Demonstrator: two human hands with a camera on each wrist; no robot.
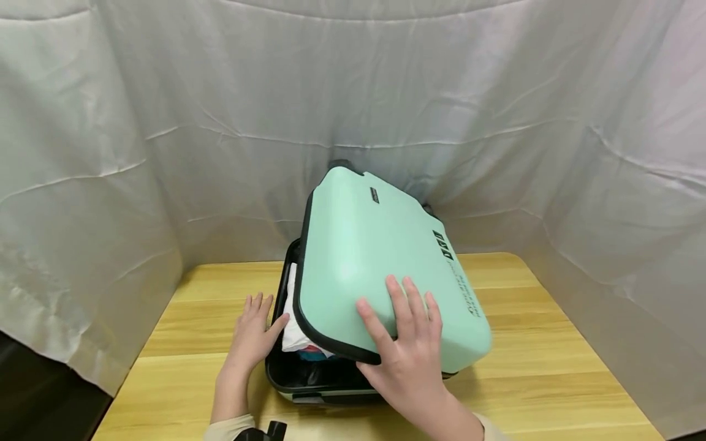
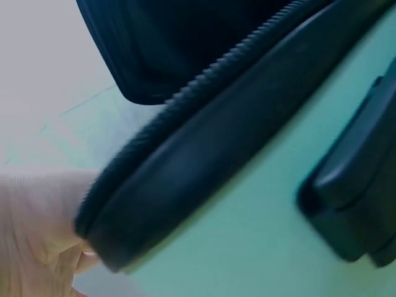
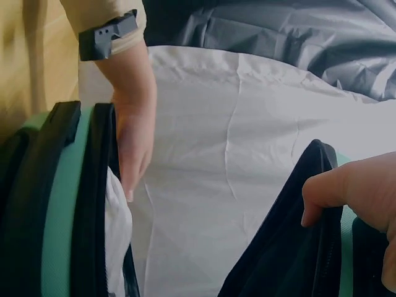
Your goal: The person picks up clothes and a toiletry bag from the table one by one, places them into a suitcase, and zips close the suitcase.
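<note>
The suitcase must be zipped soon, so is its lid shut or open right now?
Partly open: the mint suitcase lid is raised, the right hand on it, and white clothing shows in the gap.

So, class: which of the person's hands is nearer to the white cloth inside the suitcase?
Left. The left hand has its thumb against the white cloth at the suitcase's open side; the right hand lies on the mint lid, apart from the cloth.

Smooth mint-green hard plastic suitcase lid (image 1: 380,269), faint sheen, edged in matt black ribbed zipper trim (image 2: 204,80). Under the lid, soft white folded cloth (image 1: 292,331). Beneath the suitcase, pale grained wooden tabletop (image 1: 551,367), lightly satin. Behind it, creased white fabric backdrop (image 1: 220,122), matt.
</note>
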